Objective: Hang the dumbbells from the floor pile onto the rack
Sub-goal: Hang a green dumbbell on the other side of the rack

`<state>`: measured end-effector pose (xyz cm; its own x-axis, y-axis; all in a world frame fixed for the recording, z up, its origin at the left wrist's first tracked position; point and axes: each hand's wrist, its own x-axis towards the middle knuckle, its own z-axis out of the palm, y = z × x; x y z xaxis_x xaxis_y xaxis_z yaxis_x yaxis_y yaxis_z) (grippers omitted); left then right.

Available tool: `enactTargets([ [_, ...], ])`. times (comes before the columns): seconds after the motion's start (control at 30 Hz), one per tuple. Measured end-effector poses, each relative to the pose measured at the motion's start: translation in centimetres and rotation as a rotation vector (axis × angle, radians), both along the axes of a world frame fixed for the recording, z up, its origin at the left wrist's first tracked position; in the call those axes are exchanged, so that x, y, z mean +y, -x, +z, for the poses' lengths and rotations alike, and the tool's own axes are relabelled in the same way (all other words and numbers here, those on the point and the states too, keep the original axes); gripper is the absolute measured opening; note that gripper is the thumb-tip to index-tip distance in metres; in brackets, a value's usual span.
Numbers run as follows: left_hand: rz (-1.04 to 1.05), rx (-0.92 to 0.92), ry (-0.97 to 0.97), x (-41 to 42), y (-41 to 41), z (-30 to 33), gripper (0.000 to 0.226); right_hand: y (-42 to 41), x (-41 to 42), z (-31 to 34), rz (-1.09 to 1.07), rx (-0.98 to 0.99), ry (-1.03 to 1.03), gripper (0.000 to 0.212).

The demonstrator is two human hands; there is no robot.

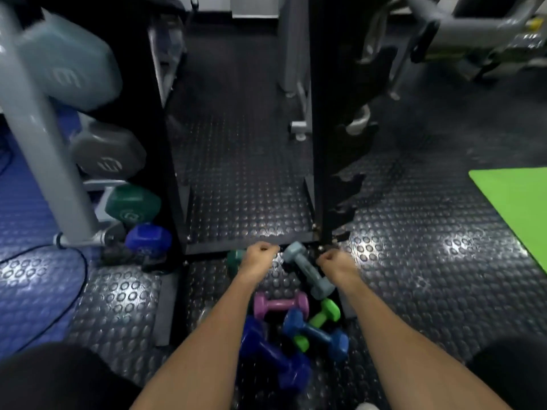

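Both hands are reaching forward over the floor pile, fingers curling under and mostly hidden. The left hand (260, 255) is sitting over a dark green dumbbell (235, 258), which is mostly covered, so whether it is gripping it cannot be told. The right hand (336, 261) is curling beside the grey dumbbell (306, 269), near the rack's black foot; what the fingers are holding, if anything, cannot be told. The rest of the pile is lying on the studded floor (429, 261) between the forearms: pink dumbbell (279, 304), lime green dumbbell (321, 319) partly under a blue dumbbell (315, 332), and a dark purple dumbbell (273, 355), blurred. The black rack (322, 143) is standing right ahead, its top cut off. At left a grey stand (44, 137) is carrying larger dumbbells, blurry, with one teal dumbbell (69, 59) on top. A green mat (518, 202) is getting cut off at the right edge. Dark knees are filling both bottom corners.
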<state>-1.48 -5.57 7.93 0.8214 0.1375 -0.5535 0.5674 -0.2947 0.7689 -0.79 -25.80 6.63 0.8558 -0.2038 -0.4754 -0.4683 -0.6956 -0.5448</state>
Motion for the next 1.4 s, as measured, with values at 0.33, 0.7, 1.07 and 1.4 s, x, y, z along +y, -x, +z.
enactTargets([
  [0.33, -0.472, 0.333, -0.457, -5.7, 4.1, -8.3, 0.054, 3.6, -3.3, -10.4, -0.005, 0.234, 0.157, 0.047],
  [0.7, -0.461, 0.346, -0.388, -7.0, 6.1, -11.4, 0.058, 5.7, -5.1, -12.6, 0.215, 0.113, 0.194, 0.031],
  [1.07, -0.703, 0.471, -0.339, -7.3, 7.6, -9.8, 0.052, 5.2, -4.5, -13.6, 0.382, 0.079, 0.349, 0.034],
  [1.4, -0.621, 0.556, -0.244, -7.0, 8.7, -9.5, 0.051, 7.9, -4.1, -14.6, 0.787, -0.156, 0.475, 0.036],
])
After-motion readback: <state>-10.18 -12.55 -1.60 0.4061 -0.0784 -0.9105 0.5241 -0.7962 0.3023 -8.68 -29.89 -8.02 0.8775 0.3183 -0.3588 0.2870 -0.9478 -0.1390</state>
